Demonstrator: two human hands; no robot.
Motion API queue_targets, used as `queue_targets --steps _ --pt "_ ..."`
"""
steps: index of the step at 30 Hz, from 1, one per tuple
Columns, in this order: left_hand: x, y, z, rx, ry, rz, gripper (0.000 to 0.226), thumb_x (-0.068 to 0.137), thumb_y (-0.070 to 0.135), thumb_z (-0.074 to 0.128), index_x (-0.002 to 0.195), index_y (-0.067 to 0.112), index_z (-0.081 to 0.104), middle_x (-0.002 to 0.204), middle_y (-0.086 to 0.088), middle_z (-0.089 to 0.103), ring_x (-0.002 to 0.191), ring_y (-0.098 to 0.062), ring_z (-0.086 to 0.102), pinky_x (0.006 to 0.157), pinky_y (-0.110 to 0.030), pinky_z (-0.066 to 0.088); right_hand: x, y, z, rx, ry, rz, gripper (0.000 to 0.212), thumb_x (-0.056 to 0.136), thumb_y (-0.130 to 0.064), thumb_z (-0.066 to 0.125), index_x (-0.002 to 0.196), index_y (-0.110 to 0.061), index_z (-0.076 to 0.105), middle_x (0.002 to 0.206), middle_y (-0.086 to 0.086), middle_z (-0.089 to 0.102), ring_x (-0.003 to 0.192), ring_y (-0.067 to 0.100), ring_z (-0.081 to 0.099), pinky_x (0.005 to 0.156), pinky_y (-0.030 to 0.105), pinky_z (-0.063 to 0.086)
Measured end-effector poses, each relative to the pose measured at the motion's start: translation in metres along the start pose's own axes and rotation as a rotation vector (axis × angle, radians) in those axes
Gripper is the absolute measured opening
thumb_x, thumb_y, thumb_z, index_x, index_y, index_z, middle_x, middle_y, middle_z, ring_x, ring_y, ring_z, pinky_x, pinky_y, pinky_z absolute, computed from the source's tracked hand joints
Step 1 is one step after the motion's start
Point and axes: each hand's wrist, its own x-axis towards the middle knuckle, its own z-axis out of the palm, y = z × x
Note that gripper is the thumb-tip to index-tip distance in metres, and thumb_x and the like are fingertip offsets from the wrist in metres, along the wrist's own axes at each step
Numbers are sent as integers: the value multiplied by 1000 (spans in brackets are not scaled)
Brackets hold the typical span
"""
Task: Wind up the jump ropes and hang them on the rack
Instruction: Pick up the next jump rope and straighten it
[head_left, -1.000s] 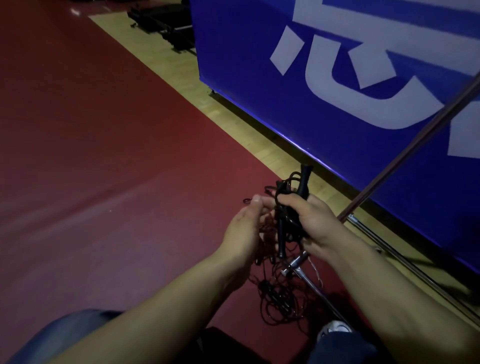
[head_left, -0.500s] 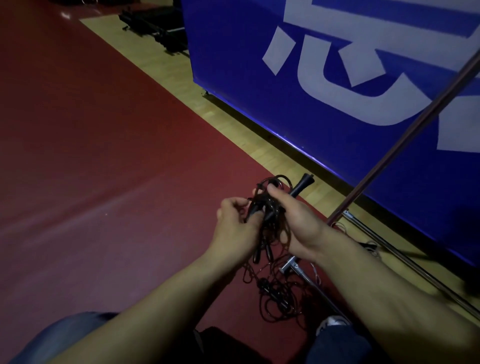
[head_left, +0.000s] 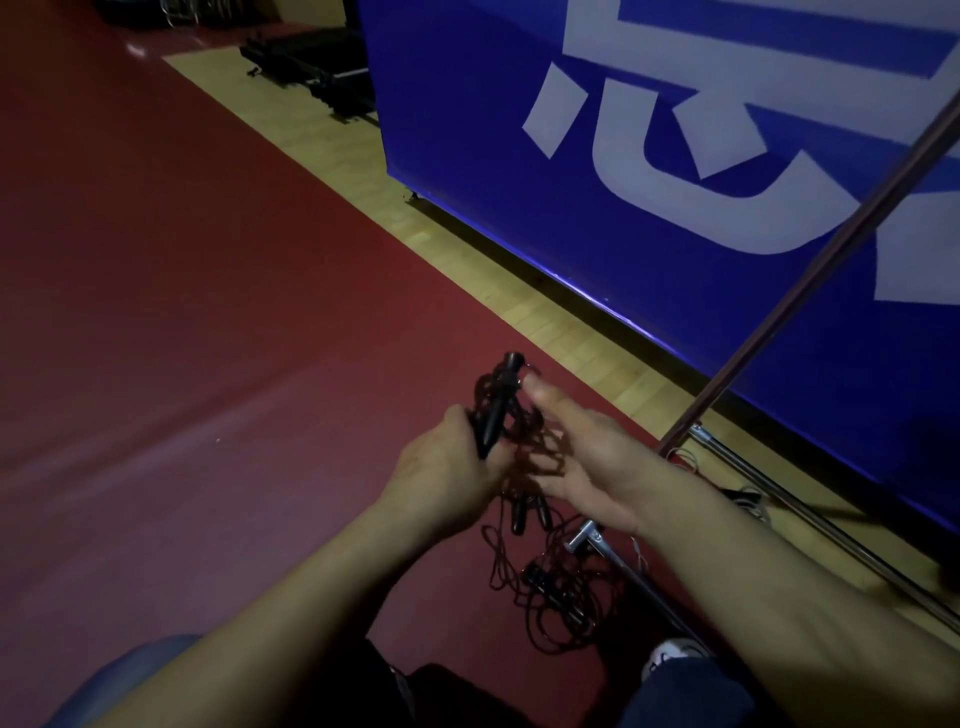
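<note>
My left hand (head_left: 447, 462) grips a black jump rope handle (head_left: 496, 410) that points up and away, with thin dark cord (head_left: 524, 452) looped around it. My right hand (head_left: 587, 457) sits just right of the bundle, thumb raised at its top and fingers in the cord loops. Two more handles (head_left: 527, 512) dangle below my hands. A loose tangle of rope (head_left: 556, 597) lies on the red floor beneath. The rack's slanted metal pole (head_left: 810, 270) rises at the right from its floor bars (head_left: 618, 561).
A big blue banner board (head_left: 649, 208) with white lettering stands along the right on a strip of wooden floor (head_left: 467, 249). Black equipment (head_left: 311, 62) lies far back. My knees and a white shoe (head_left: 670, 654) are at the bottom edge.
The handle bundle has passed from my right hand into my left, which now grips it. My right hand has opened beside the cord. The view has shifted slightly.
</note>
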Motion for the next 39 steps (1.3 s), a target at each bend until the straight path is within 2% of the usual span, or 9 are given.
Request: queue_targets --steps 5,11,15,21,25,29,32,35,39 --pt "3 -9 6 131 8 104 20 100 40 37 100 21 43 85 0 57 75 -25 51 62 -35 35 3 15 6 -1047 365 -295 37 85 -66 48 93 -31 60 81 -12 66 77 10 65 66 31 52" --pt "3 -14 -5 284 -183 223 12 101 38 38 100 26 36 86 -1 53 74 -25 49 65 -35 36 12 -3 -20 -1403 598 -448 54 99 -52 24 68 -20 55 58 -3 53 54 17 54 50 31 45" --pt "5 -12 -12 239 -250 277 12 103 37 41 104 25 41 90 0 55 77 -21 50 66 -32 36 25 -15 -53 -1195 650 -396 63 93 -62 43 59 -11 52 49 -1 45 47 19 45 46 28 29" --pt "12 -20 -28 33 -402 311 8 102 33 49 95 37 49 86 12 55 76 -4 51 66 -23 41 29 -18 -74 -1022 557 -421 28 81 -52 69 81 -25 74 74 -3 65 66 15 56 59 33 43" --pt "14 -32 -33 -234 -266 316 11 102 30 49 106 30 60 79 12 59 72 -9 56 75 -38 52 35 -15 -81 -764 619 -387 27 93 -43 59 116 -30 64 104 -8 64 95 15 63 82 36 54" --pt "10 -22 -38 -637 -324 299 26 101 33 49 82 28 66 59 13 41 53 -5 41 70 -37 52 21 -18 -61 -510 467 -555 40 99 -45 45 134 -29 53 135 -9 54 115 3 54 98 29 46" --pt "9 -15 -38 -706 -318 294 31 98 40 49 75 28 66 58 11 40 52 -6 40 70 -40 53 7 -13 -32 -414 104 -469 53 94 -56 35 116 -18 65 106 -6 72 103 6 65 95 27 49" --pt "11 -19 -34 -544 -332 258 33 98 41 45 88 22 70 55 12 41 54 -7 43 72 -43 56 6 -11 -23 -417 102 -477 41 101 -41 36 90 -12 63 57 -6 56 62 14 56 82 44 54" --pt "10 -25 -29 -408 -452 316 28 97 41 51 108 16 59 63 14 47 57 -2 47 68 -30 57 11 -12 -22 -688 329 -541 38 105 -32 35 76 -19 56 77 -4 47 68 7 48 72 28 51"
